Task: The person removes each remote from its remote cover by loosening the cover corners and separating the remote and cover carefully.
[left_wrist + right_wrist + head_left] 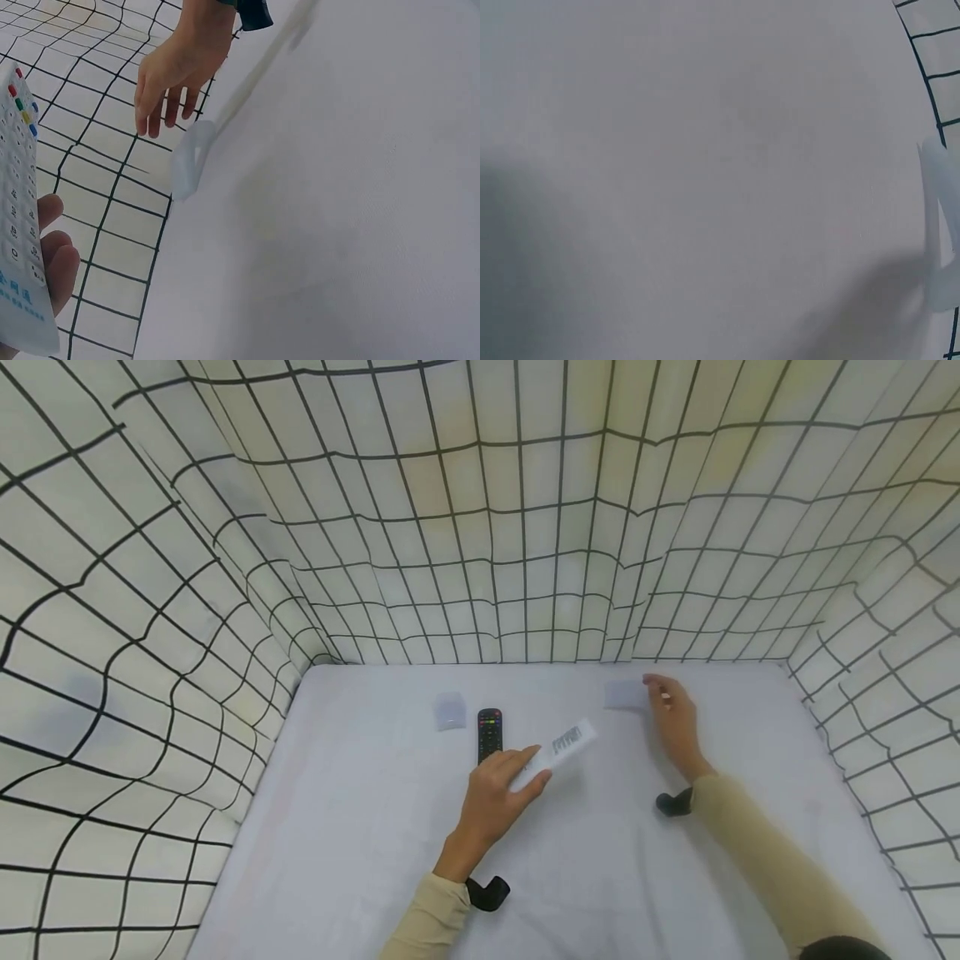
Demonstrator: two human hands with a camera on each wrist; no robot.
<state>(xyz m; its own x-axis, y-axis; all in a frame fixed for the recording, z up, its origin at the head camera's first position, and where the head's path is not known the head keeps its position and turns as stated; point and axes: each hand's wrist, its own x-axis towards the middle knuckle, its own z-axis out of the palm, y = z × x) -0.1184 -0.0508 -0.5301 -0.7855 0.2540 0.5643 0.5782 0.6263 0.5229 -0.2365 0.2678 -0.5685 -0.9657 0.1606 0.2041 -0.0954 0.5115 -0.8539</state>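
Observation:
My left hand (495, 797) grips a white remote control (567, 741) by its lower end, above the table. In the left wrist view, the white remote (19, 210) shows rows of buttons, several coloured ones at the top, and fingertips (61, 270) along its side. A black remote control (491, 729) lies just beyond the left hand. At the back right, my right hand (677, 727) hovers beside a clear plastic sleeve (624, 694), fingers loosely bent and holding nothing visible. The left wrist view shows its fingers hanging a little apart from the sleeve (191, 161).
A second small clear plastic piece (450, 711) lies left of the black remote. White cloth covers the table (337, 827). White walls with a black grid (525, 527) enclose its back and both sides.

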